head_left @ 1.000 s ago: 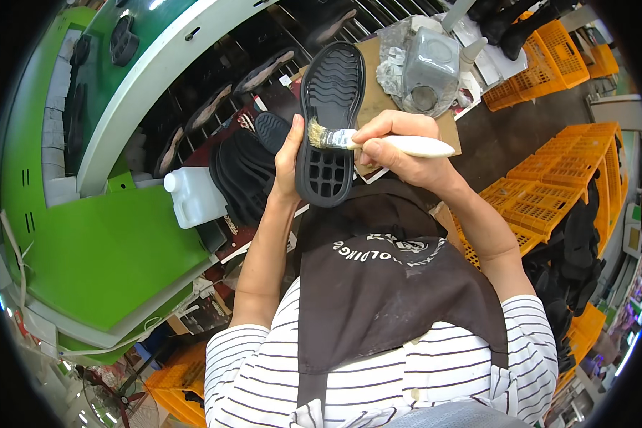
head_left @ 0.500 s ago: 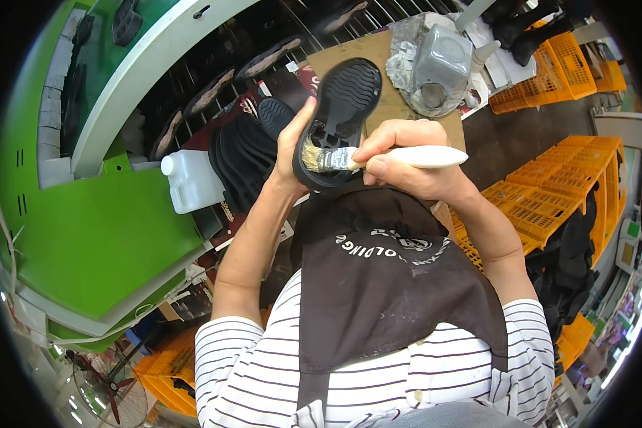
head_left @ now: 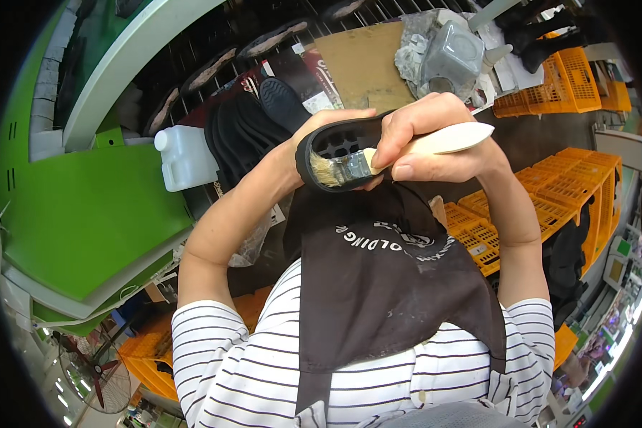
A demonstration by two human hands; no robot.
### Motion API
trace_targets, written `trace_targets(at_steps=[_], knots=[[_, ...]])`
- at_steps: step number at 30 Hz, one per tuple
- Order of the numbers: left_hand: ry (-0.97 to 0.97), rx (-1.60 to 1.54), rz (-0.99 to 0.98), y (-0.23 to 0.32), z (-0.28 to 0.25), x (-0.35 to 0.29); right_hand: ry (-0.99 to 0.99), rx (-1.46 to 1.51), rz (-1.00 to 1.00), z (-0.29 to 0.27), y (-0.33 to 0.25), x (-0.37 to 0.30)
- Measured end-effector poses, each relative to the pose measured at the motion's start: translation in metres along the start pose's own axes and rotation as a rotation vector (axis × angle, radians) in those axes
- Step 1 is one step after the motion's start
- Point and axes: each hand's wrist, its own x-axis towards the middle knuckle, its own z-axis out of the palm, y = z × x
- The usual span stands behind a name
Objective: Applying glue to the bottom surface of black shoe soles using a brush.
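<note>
A black shoe sole point(head_left: 343, 143) is held up in front of my apron, its hollow, ribbed heel end facing me. My left hand point(head_left: 318, 131) is closed round its left and far side, with some fingers hidden behind it. In my right hand point(head_left: 435, 139) is a flat paintbrush point(head_left: 456, 140) with a pale wooden handle, pinched near the metal band. Its yellowish bristles press into the inside of the heel, along the near rim. The sole's front part is mostly hidden behind my right hand.
Several black soles point(head_left: 244, 133) stand in a row beyond my left forearm, beside a white jug point(head_left: 186, 158). A clear plastic container point(head_left: 451, 55) sits on a brown board point(head_left: 360, 60). Orange crates point(head_left: 542, 192) stand at the right, a green machine point(head_left: 93, 221) at the left.
The sole has turned from pointing away from me to a tilted position, its front part swung right behind my right hand. The brush stays in the heel, its handle tipped further upward.
</note>
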Motion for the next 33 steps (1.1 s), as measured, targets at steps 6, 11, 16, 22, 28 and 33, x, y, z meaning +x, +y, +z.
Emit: trace_targets(at_steps=[6, 11, 16, 22, 28, 33], knots=[[0.007, 0.108, -0.074, -0.005, -0.013, 0.002, -0.248, -0.042, -0.077, -0.016, 0.004, 0.013], [-0.031, -0.015, -0.153, -0.002, -0.014, 0.005, -0.368, -0.062, -0.015, -0.023, 0.003, 0.018], [0.027, 0.081, -0.121, 0.0, -0.008, 0.0, -0.482, -0.154, 0.089, -0.036, -0.004, 0.016], [0.059, -0.113, -0.265, 0.006, -0.022, -0.003, -0.438, -0.254, 0.157, -0.052, -0.005, -0.009], [0.139, -0.029, 0.038, 0.002, -0.013, -0.013, -0.2, -0.505, 0.072, -0.074, -0.022, -0.043], [0.119, -0.185, 0.047, 0.002, 0.002, -0.009, 0.056, -0.481, -0.111, -0.033, -0.013, -0.038]])
